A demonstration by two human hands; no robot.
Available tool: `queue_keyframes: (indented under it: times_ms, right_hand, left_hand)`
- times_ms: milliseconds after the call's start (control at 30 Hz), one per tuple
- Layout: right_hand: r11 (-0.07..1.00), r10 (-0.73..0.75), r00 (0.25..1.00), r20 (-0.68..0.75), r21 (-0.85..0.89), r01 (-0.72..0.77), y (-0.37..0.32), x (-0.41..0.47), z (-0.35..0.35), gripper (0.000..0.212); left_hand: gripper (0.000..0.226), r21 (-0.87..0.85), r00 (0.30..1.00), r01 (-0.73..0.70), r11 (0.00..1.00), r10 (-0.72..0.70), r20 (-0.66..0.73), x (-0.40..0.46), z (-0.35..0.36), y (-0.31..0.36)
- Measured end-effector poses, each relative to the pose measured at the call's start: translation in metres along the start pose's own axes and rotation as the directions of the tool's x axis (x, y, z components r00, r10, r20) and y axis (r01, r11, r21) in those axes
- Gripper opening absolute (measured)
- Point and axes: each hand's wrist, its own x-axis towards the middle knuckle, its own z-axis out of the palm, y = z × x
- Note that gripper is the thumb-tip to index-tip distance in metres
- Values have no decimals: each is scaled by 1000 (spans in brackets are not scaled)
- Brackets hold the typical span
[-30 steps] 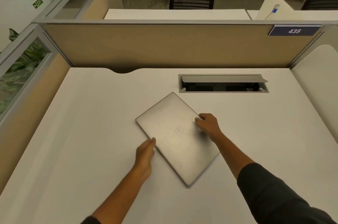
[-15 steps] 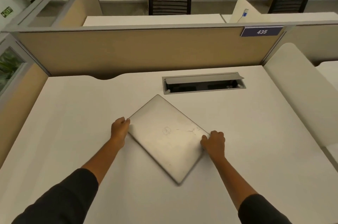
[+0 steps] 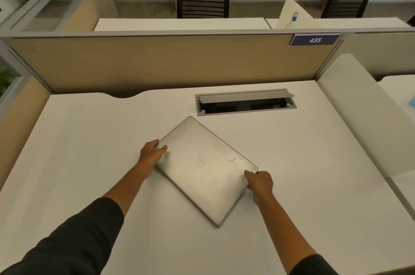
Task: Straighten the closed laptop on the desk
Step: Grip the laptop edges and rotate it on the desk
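A closed silver laptop [image 3: 205, 168] lies flat on the white desk [image 3: 89, 151], turned at an angle so one corner points at me and another at the cable box. My left hand [image 3: 151, 154] grips its left corner, thumb on the lid. At the right corner my right hand [image 3: 259, 183] holds the edge with fingers curled around it. A round logo and some scuff marks show on the lid.
An open grey cable box [image 3: 246, 102] is set into the desk just behind the laptop. A tan partition [image 3: 157, 61] with a "435" sign [image 3: 314, 40] closes the back. A white divider [image 3: 363, 112] borders the right side. Chairs and plants stand beyond.
Both hands shifted outward to the laptop's left and right corners and took hold. The laptop has turned slightly; the camera view has also swung to the right.
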Motion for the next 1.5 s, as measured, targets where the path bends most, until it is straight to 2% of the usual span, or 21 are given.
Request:
queue_keyframes:
  times_ms: [133, 367, 500, 700, 867, 1000, 1133, 1200, 1267, 1333, 1400, 1500]
  right_hand:
    - [992, 42, 999, 15, 122, -44, -1, 3, -4, 27]
    - [997, -7, 1000, -16, 78, 8, -17, 7, -2, 41]
    - [998, -53, 999, 11, 34, 52, -32, 15, -1, 33]
    - [991, -119, 993, 19, -51, 120, -57, 25, 4, 37]
    - [982, -151, 986, 69, -106, 157, -78, 34, 9, 38]
    - [968, -188, 975, 116, -148, 204, -89, 39, 12, 24]
    - [948, -233, 962, 144, -186, 257, -96, 43, 13, 34]
    - [943, -241, 958, 157, -197, 270, -97, 45, 12, 24]
    - [938, -260, 952, 162, -191, 289, -93, 47, 11, 17]
    - [934, -280, 948, 151, -184, 306, -87, 47, 8, 15]
    - [934, -284, 949, 134, -186, 306, -76, 43, 5, 22]
    - [936, -262, 957, 121, -210, 283, -52, 36, -2, 34]
  left_hand:
    - [64, -20, 1000, -9, 1000, 9, -1, 5, -3, -4]
    - [61, -97, 999, 31, 995, -34, -30, 5, -3, -11]
    - [58, -163, 996, 64, 985, -74, -58, -1, -5, -23]
    - [56, -274, 986, 113, 955, -142, -92, -22, -4, -44]
    - [60, -310, 978, 135, 941, -176, -108, -47, 2, -60]
    - [63, -351, 971, 151, 924, -204, -121, -65, 8, -70]
    - [66, -358, 968, 159, 920, -216, -126, -79, 16, -75]
    - [65, -329, 969, 152, 932, -206, -136, -79, 19, -77]
    - [52, -315, 964, 169, 934, -223, -144, -78, 21, -73]
    - [13, -295, 957, 197, 935, -249, -150, -75, 23, -68]
    - [19, -286, 968, 169, 943, -214, -131, -69, 25, -61]
    - [11, -249, 971, 170, 954, -206, -125, -62, 21, -51]
